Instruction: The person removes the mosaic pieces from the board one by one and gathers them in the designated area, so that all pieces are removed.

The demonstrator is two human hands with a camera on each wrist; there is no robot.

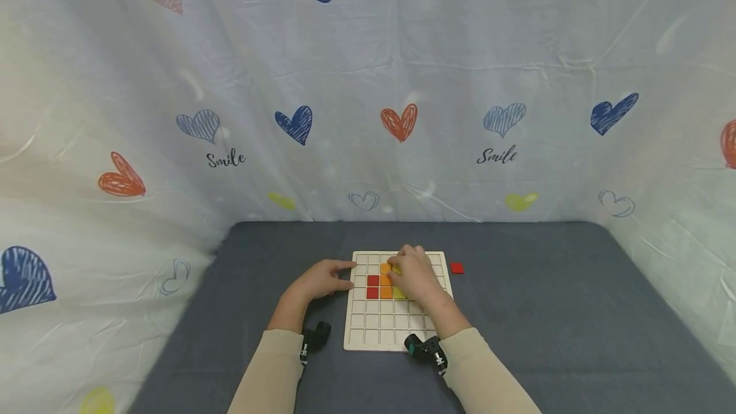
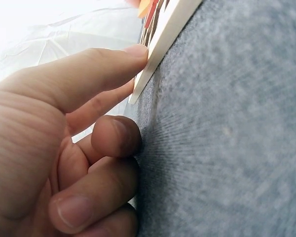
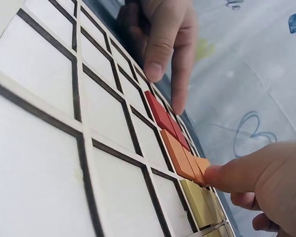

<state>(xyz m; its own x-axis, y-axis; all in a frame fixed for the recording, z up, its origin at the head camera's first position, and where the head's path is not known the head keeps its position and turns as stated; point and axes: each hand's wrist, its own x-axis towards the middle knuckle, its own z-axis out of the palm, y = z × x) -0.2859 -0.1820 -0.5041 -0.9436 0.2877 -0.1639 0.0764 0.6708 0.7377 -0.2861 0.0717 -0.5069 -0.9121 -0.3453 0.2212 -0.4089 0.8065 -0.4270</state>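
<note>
On the dark table lies a pale wooden grid board (image 1: 365, 321) with red tiles (image 1: 373, 281), orange tiles (image 1: 386, 293) and yellow tiles (image 3: 197, 202) in its squares. My left hand (image 1: 322, 278) touches the board's left edge with thumb and forefinger straight; its other fingers bend loosely in the left wrist view. Over the middle of the board, my right hand (image 1: 415, 273) pinches the farthest orange tile (image 1: 385, 268) between thumb and finger. In the right wrist view, the thumb (image 3: 237, 174) lies at that tile's edge. Part of the yellow tiles is hidden beneath this hand.
A loose red tile (image 1: 457, 268) lies on the table (image 1: 535, 312) just right of the board. A pale curtain (image 1: 345, 165) printed with hearts stands behind the table. Black wrist cameras (image 1: 424, 347) hang at both sleeves, one over the board's near edge.
</note>
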